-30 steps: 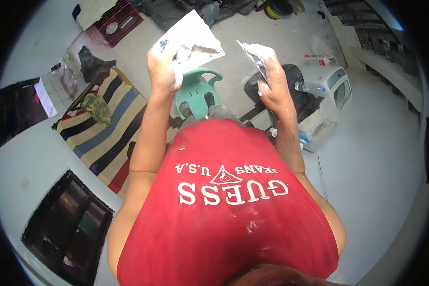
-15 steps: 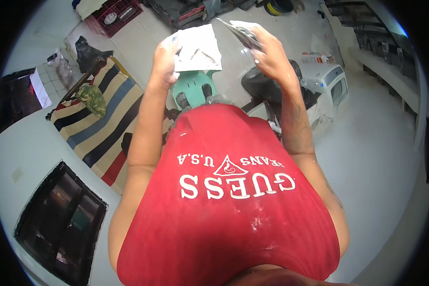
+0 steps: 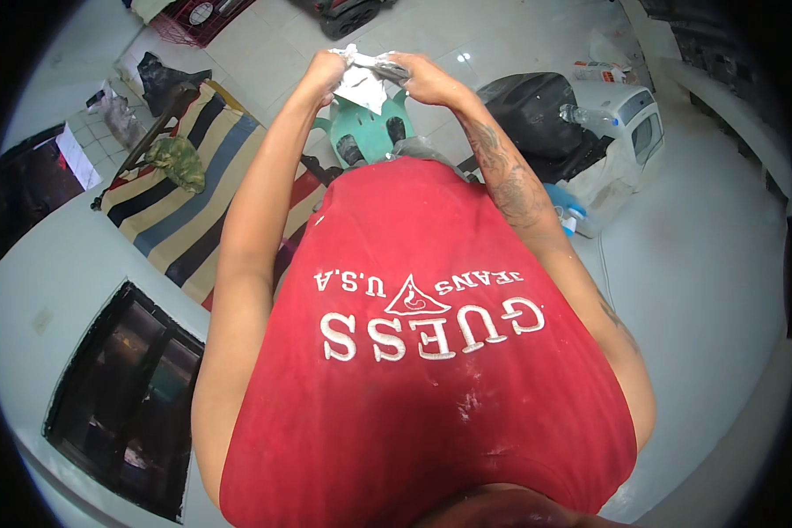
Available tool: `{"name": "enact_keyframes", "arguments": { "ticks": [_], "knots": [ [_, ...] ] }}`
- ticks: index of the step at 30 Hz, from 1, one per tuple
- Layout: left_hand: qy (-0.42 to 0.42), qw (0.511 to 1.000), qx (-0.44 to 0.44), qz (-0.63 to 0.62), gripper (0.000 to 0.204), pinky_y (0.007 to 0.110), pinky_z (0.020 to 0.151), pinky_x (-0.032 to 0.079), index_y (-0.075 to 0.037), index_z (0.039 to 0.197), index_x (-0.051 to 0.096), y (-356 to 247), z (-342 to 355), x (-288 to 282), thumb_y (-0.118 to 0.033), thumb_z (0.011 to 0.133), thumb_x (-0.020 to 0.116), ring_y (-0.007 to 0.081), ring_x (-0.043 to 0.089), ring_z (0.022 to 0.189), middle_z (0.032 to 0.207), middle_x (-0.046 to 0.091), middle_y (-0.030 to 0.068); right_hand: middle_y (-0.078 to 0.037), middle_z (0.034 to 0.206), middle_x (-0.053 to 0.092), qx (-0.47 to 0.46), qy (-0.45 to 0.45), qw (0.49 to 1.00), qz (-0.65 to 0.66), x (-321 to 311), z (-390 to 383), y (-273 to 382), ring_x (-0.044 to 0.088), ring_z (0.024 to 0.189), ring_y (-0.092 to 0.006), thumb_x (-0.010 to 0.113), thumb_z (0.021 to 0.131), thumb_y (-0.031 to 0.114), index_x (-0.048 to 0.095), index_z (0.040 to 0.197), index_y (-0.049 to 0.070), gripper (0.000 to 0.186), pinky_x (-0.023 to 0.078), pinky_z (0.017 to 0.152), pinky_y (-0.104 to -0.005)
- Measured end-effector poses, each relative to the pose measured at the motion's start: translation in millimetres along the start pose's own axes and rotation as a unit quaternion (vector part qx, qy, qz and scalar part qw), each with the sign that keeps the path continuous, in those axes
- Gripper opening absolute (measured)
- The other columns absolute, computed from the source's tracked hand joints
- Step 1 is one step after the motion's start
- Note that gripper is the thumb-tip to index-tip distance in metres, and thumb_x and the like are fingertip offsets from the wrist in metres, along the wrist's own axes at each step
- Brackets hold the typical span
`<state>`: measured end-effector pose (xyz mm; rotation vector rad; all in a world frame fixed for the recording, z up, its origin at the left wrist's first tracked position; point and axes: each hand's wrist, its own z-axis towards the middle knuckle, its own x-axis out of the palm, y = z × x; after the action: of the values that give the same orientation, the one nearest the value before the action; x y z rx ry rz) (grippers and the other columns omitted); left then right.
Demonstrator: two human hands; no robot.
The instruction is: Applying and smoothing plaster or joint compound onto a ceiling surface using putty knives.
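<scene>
Over grn chair (image 3: pixel 374 128), 2 hands (image 3: pixel 326 75) (image 3: pixel 424 79), 1 wht board (image 3: pixel 361 93)

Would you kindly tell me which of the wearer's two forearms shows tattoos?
The right forearm, leading to the right hand: dark tattoo marks show along it, whereas the left forearm, leading to the left hand, looks plain.

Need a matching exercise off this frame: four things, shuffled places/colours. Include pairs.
Things
1. White flat piece
2. Plastic seat
3. Striped cloth
4. Clear bottle

Places/colours
A. Lying on its side, in the right part of the picture
B. Between the left hand and the right hand
C. Green
D. Under the camouflage cloth, in the left part

Pairs: 1-B, 2-C, 3-D, 4-A
</scene>
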<state>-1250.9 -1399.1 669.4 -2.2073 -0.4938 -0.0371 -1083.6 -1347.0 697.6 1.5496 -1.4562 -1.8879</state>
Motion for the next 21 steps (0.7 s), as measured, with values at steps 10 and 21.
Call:
{"name": "enact_keyframes", "arguments": {
  "ticks": [10, 21],
  "knots": [
    [0.029, 0.960, -0.210, 0.185, 0.020, 0.036, 0.038, 0.047, 0.007, 0.078, 0.049, 33, 33, -17, -0.006, 0.077, 0.034, 0.0237, 0.057, 0.050, 0.066, 0.054, 0.0145, -0.015, 0.088, 0.058, 0.087, 0.019, 0.984, 0.156, 62, -14, -30, 0.055, 0.081, -0.0245, 0.046, 0.064, -0.002, 0.052, 0.099, 0.004, 0.036, 0.041, 0.072, -0.0317],
    [0.059, 0.915, -0.331, 0.220, 0.023, 0.037, 0.035, 0.046, -0.002, 0.077, 0.052, 66, 65, -18, -0.010, 0.077, 0.030, 0.0206, 0.056, 0.047, 0.066, 0.056, 0.0114, -0.012, 0.083, 0.059, 0.098, 0.057, 0.961, 0.251, 86, -23, -49, 0.053, 0.074, -0.0182, 0.048, 0.067, 0.001, 0.053, 0.098, 0.004, 0.031, 0.041, 0.069, -0.0298]
  ]
}}
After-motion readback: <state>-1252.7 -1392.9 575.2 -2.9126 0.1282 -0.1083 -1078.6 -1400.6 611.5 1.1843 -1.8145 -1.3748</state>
